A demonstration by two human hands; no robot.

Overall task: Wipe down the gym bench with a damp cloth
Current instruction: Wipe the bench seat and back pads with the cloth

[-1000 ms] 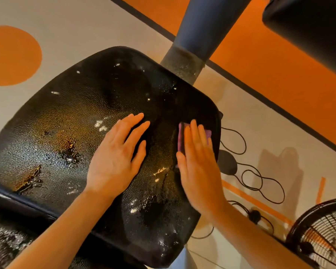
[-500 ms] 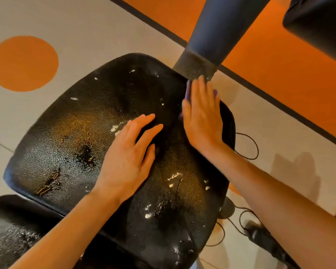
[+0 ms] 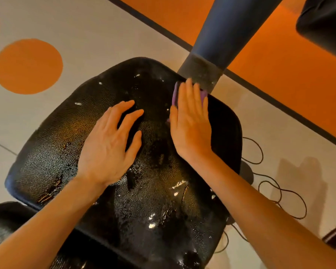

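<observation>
- A thick blue-grey post (image 3: 227,35) rises at the far edge of the black bench pad (image 3: 52,152), right against the fingertips of the right hand (image 3: 191,123). A black cable (image 3: 279,193) loops over the pale floor (image 3: 105,35) off the pad's right edge; another dark pad (image 3: 326,24) fills the upper right.
- One bench pad, one purple cloth (image 3: 175,95), one post, two hands, two orange circles (image 3: 28,66) on the floor, one cut off.
- The right hand lies flat, fingers straight and together, pressing the cloth onto the pad's far right corner; only the cloth's edges show.
- The left hand (image 3: 109,146) rests flat mid-pad, fingers loosely spread, holding nothing.
</observation>
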